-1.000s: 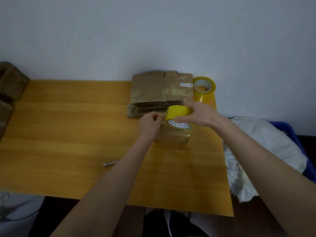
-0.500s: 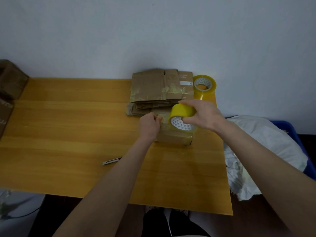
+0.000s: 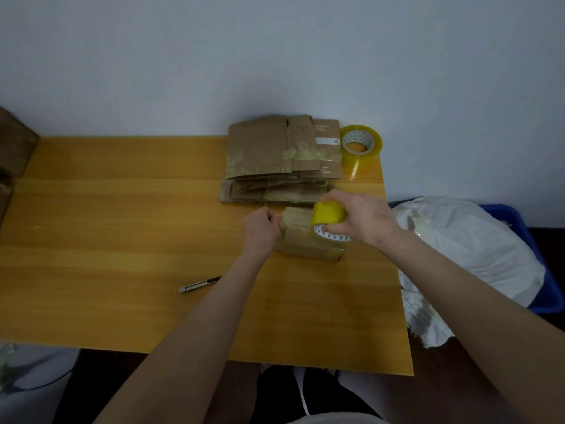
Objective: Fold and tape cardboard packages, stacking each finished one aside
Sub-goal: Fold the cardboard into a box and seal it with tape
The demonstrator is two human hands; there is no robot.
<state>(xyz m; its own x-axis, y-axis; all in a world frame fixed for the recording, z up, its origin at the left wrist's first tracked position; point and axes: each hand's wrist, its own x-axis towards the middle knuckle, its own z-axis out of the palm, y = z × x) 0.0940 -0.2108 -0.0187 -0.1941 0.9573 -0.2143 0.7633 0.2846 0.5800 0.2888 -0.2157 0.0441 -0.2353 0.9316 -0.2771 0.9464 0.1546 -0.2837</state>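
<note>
Right hand (image 3: 367,220) grips a yellow tape roll (image 3: 328,212) on the brown cardboard package (image 3: 305,241); left hand (image 3: 260,229) apparently pinches its left end.

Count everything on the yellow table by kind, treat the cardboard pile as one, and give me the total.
Tape rolls: 2, the held roll in the right hand, the spare roll by the wall.
Cardboard package: 1, held by the left hand.
Flat cardboard stack: 1.
Utility knife: 1.
Total: 5.

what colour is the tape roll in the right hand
Yellow, with a white patterned inner core. The tape roll in the right hand shows in the head view.
</note>
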